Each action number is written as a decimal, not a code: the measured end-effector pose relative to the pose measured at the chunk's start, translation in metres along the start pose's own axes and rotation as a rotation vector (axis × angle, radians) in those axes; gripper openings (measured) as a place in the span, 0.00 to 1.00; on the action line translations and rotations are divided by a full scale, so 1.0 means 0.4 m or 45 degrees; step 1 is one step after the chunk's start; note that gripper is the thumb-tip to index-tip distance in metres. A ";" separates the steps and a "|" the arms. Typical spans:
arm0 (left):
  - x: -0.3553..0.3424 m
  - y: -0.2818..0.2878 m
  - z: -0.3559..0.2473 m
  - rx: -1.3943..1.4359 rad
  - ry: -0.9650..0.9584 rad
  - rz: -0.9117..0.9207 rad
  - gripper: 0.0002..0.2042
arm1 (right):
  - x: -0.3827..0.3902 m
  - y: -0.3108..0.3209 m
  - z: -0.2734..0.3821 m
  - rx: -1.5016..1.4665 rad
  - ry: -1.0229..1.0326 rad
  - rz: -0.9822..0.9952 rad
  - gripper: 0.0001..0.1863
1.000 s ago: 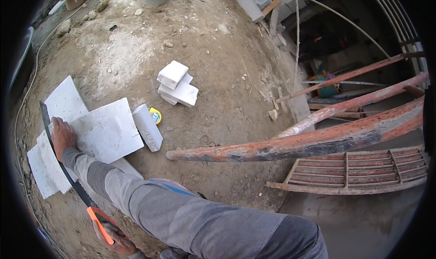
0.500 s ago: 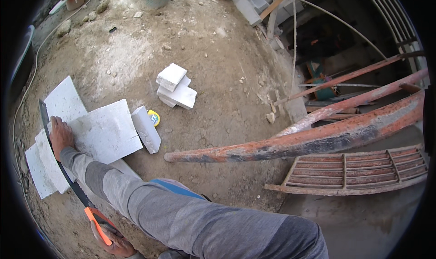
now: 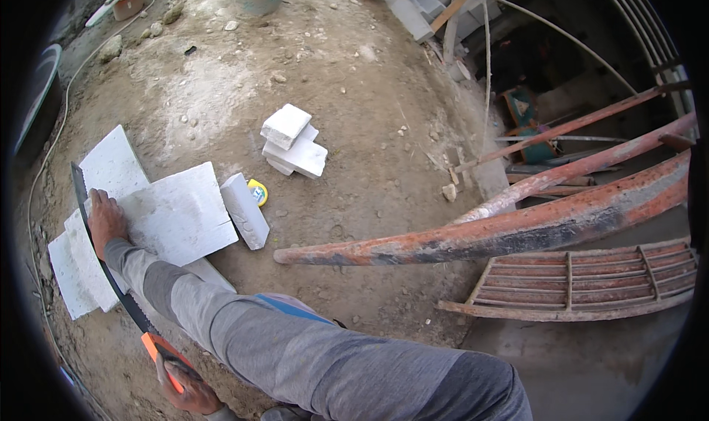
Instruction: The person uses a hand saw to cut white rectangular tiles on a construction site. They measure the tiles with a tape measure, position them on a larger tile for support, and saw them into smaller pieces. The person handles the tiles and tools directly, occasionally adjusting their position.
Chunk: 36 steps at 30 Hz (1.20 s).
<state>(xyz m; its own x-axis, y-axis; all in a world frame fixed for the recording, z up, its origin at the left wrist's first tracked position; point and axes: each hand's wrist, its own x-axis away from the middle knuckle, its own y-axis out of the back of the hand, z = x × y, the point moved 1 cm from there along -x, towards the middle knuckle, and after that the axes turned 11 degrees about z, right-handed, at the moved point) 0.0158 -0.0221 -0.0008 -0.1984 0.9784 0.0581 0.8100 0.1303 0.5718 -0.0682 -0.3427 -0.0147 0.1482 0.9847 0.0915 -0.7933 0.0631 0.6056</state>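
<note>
left hand point(image 3: 188, 393) is wrapped round the handle of a saw point(image 3: 135, 312); ahead of it, the right hand point(image 3: 107, 221) rests flattened on white slabs point(image 3: 177, 214). blade lies across them, cut seemingly unfinished, depth hidden.

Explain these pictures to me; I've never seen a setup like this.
There is no machine here, only a person's two bare hands. Every picture comes from the same wide fisheye camera, worn on the person's head and looking down, which is why straight edges bend near the rim. The left hand holds a saw by its orange handle. The right hand rests on pale blocks, alongside the saw. Nearby on the dirt ground lie a yellow tape measure and a small stack of pale pieces.
</note>
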 end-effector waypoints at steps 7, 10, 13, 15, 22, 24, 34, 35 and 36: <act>0.013 -0.001 -0.002 0.202 0.175 0.005 0.23 | -0.017 -0.037 -0.023 0.010 -0.016 -0.012 0.25; 0.004 0.018 0.056 0.444 0.380 0.205 0.24 | -0.021 -0.036 -0.012 0.002 -0.015 0.009 0.25; -0.011 0.026 0.014 0.193 0.007 0.140 0.24 | -0.017 -0.040 0.006 -0.003 -0.001 0.024 0.25; -0.014 0.015 -0.007 0.068 -0.182 0.061 0.24 | -0.018 -0.035 -0.009 0.015 -0.023 0.003 0.25; -0.015 0.009 -0.009 -0.021 -0.097 0.022 0.21 | -0.014 -0.019 -0.004 0.042 -0.029 0.022 0.25; -0.014 0.024 -0.013 0.155 0.041 0.058 0.20 | -0.014 -0.014 -0.003 0.037 -0.016 0.029 0.25; -0.034 0.056 -0.095 0.105 -0.038 0.032 0.19 | -0.018 -0.018 -0.016 -0.041 -0.018 -0.011 0.23; -0.012 0.072 -0.099 0.252 0.075 0.067 0.19 | -0.017 -0.017 -0.007 -0.011 0.004 -0.030 0.23; 0.021 0.088 -0.121 0.299 0.114 0.091 0.21 | -0.010 -0.016 0.004 0.012 0.027 -0.046 0.23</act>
<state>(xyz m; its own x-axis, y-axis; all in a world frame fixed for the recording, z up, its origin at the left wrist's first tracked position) 0.0159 -0.0170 0.0594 -0.1754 0.9697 0.1699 0.9277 0.1051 0.3583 -0.0627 -0.3472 -0.0176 0.1636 0.9851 0.0528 -0.7820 0.0969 0.6157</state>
